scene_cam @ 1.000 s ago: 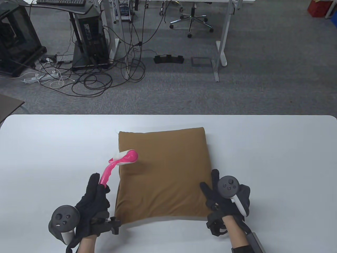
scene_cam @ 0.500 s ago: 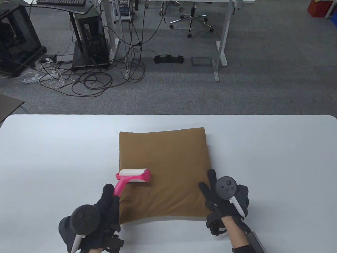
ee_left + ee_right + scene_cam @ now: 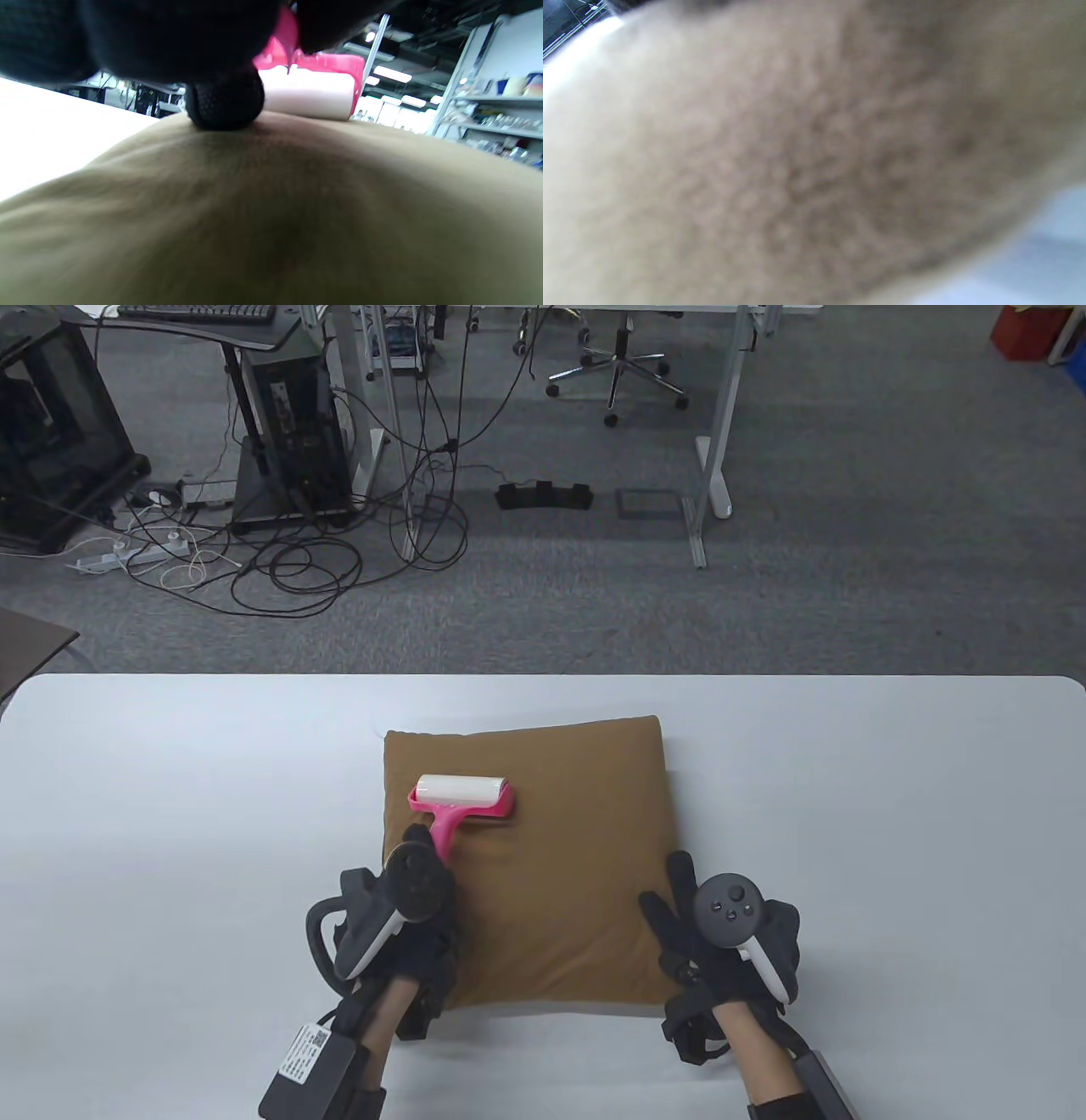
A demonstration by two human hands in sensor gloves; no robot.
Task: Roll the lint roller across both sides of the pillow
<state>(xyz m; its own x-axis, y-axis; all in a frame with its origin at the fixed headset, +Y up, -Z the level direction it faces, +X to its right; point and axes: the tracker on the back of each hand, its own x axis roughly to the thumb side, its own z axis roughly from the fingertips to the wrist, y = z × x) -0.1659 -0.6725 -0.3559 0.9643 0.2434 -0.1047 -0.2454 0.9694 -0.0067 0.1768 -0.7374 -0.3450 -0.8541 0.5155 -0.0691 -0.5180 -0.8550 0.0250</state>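
Observation:
A brown square pillow (image 3: 560, 848) lies flat on the white table (image 3: 891, 814). My left hand (image 3: 416, 891) grips the pink handle of a lint roller (image 3: 462, 796), whose white roll rests on the pillow's far left part. In the left wrist view the roll (image 3: 307, 91) touches the pillow (image 3: 271, 212) just beyond my gloved fingers (image 3: 225, 101). My right hand (image 3: 696, 933) rests with spread fingers on the pillow's near right corner. The right wrist view is filled by blurred pillow fabric (image 3: 797, 169).
Beyond the table's far edge is grey carpet with desk legs (image 3: 717, 432), an office chair (image 3: 615, 373), computer towers (image 3: 288, 432) and tangled cables (image 3: 297, 560).
My left hand swung the roller square to the pillow, drew it to the near left part, then pushed it forward to the far left part. My right hand barely moved.

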